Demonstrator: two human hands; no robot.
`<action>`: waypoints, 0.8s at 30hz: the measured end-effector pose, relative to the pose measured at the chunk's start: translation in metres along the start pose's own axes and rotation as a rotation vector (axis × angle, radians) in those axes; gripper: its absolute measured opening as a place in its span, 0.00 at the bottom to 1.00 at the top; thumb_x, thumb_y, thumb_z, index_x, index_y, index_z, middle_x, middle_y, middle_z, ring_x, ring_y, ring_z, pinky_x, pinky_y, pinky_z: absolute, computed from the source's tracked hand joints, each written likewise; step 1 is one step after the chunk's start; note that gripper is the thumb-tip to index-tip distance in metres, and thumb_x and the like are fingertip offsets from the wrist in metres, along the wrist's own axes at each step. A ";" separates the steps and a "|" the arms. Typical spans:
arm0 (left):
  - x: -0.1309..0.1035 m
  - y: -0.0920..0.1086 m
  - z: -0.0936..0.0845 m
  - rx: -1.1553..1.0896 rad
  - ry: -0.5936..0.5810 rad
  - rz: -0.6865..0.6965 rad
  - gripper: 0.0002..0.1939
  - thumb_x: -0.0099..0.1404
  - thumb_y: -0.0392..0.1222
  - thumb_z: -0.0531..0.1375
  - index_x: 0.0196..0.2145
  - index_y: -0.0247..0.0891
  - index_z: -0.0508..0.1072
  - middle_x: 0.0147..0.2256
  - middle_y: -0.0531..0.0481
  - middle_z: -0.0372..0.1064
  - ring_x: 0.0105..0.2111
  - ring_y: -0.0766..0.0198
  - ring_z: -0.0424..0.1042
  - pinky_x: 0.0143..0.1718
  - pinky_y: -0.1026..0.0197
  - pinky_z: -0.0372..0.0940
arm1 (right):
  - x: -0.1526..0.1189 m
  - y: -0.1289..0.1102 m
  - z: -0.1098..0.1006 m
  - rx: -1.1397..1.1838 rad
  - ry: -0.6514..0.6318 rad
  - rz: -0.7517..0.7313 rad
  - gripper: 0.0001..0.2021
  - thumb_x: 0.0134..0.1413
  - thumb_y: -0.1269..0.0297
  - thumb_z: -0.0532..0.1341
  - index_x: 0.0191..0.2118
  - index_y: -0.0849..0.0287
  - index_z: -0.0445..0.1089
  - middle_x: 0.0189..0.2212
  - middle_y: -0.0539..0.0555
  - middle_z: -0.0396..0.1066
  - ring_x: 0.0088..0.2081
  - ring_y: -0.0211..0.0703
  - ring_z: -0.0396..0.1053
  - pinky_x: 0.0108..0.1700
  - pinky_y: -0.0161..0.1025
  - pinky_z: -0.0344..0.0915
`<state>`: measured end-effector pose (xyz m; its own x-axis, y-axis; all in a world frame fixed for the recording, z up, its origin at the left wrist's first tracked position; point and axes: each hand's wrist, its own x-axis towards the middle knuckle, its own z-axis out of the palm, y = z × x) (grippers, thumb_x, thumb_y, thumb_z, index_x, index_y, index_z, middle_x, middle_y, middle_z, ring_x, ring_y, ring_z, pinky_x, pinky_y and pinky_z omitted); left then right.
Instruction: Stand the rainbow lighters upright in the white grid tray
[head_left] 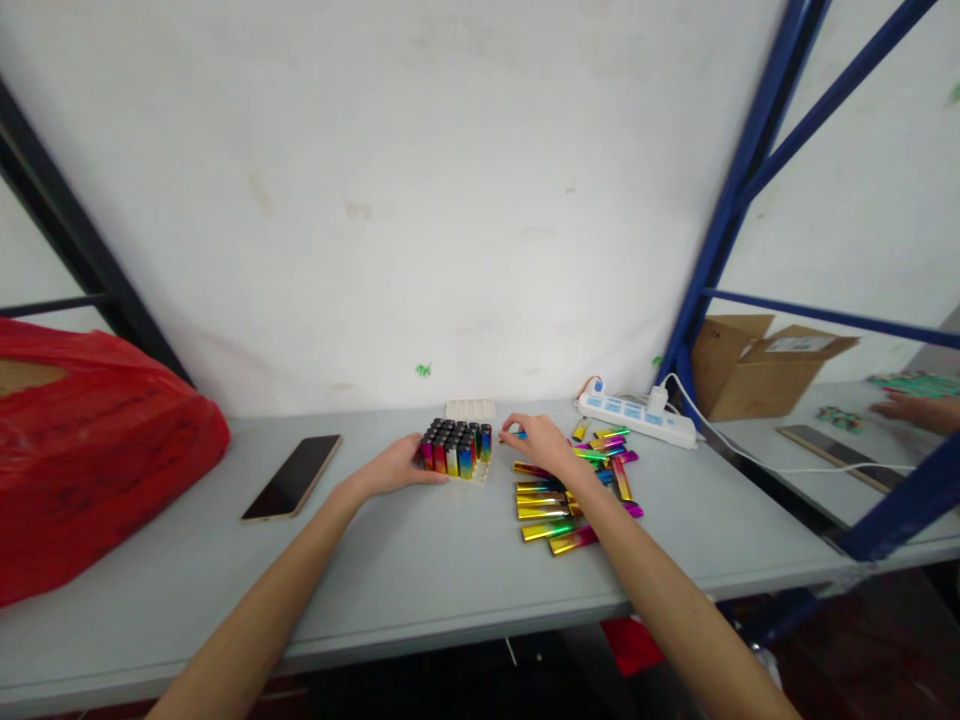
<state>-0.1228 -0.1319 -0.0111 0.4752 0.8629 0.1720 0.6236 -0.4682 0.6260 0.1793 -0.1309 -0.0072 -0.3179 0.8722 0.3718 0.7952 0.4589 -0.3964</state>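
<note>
A big, plain white wall (450,200) with small smudges stands behind a long, flat, pale gray tabletop (390,580). A black metal frame (90,235) is on the left. A blue metal frame (724,210) is on the right. Soft light makes the wall bright.

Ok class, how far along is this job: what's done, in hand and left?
Partway, it seems. Done: many shiny upright lighters stand in the pale tray, steadied by the left hand. In hand: the right hand pinches one partly blue lighter. Left: bare cells at the tray's near right corner, and loose lighters lying to the right.
</note>
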 end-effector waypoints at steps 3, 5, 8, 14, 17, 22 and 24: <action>0.000 0.001 0.000 -0.002 0.002 0.013 0.36 0.44 0.66 0.69 0.44 0.37 0.76 0.39 0.46 0.78 0.40 0.49 0.74 0.43 0.54 0.70 | 0.001 -0.002 0.002 0.068 0.080 0.062 0.14 0.56 0.55 0.65 0.44 0.56 0.69 0.29 0.51 0.75 0.35 0.46 0.71 0.38 0.36 0.59; -0.001 0.002 -0.001 0.002 0.005 0.015 0.36 0.45 0.65 0.69 0.44 0.37 0.76 0.39 0.47 0.78 0.40 0.49 0.74 0.43 0.54 0.70 | 0.002 -0.005 0.001 0.139 0.112 0.085 0.14 0.53 0.54 0.66 0.40 0.56 0.69 0.28 0.50 0.74 0.33 0.45 0.71 0.37 0.36 0.59; -0.002 0.004 -0.001 0.021 0.004 0.004 0.35 0.45 0.66 0.68 0.43 0.37 0.76 0.38 0.47 0.78 0.39 0.50 0.75 0.42 0.54 0.71 | 0.004 -0.008 -0.001 0.262 0.157 0.114 0.14 0.51 0.51 0.67 0.34 0.55 0.68 0.29 0.50 0.74 0.36 0.45 0.72 0.38 0.36 0.60; -0.002 0.004 -0.001 0.003 -0.020 -0.001 0.35 0.47 0.65 0.68 0.45 0.36 0.75 0.38 0.47 0.78 0.39 0.49 0.75 0.41 0.54 0.71 | 0.005 -0.009 0.002 0.362 0.164 0.112 0.15 0.51 0.49 0.65 0.34 0.55 0.66 0.28 0.49 0.72 0.32 0.43 0.70 0.36 0.36 0.60; -0.003 0.004 -0.002 -0.013 -0.021 -0.009 0.35 0.47 0.64 0.68 0.46 0.36 0.75 0.39 0.46 0.78 0.40 0.49 0.74 0.42 0.53 0.71 | 0.005 -0.007 0.005 0.346 0.149 0.066 0.15 0.54 0.48 0.63 0.35 0.55 0.66 0.23 0.46 0.67 0.27 0.40 0.64 0.33 0.35 0.57; -0.002 0.004 -0.001 -0.006 -0.014 -0.009 0.36 0.46 0.65 0.69 0.46 0.36 0.75 0.39 0.46 0.78 0.41 0.49 0.74 0.43 0.53 0.70 | 0.005 -0.007 0.008 0.377 0.135 -0.002 0.12 0.58 0.53 0.59 0.38 0.56 0.67 0.23 0.45 0.65 0.24 0.38 0.60 0.31 0.34 0.54; -0.002 0.003 -0.001 0.001 -0.014 -0.006 0.36 0.46 0.65 0.69 0.46 0.36 0.75 0.39 0.46 0.78 0.41 0.48 0.75 0.43 0.53 0.70 | 0.005 -0.008 0.007 0.398 0.133 0.001 0.11 0.56 0.54 0.61 0.39 0.57 0.68 0.22 0.44 0.64 0.24 0.37 0.60 0.31 0.34 0.54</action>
<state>-0.1225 -0.1353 -0.0084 0.4800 0.8631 0.1571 0.6272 -0.4629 0.6264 0.1677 -0.1288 -0.0080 -0.2273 0.8552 0.4658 0.5256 0.5104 -0.6806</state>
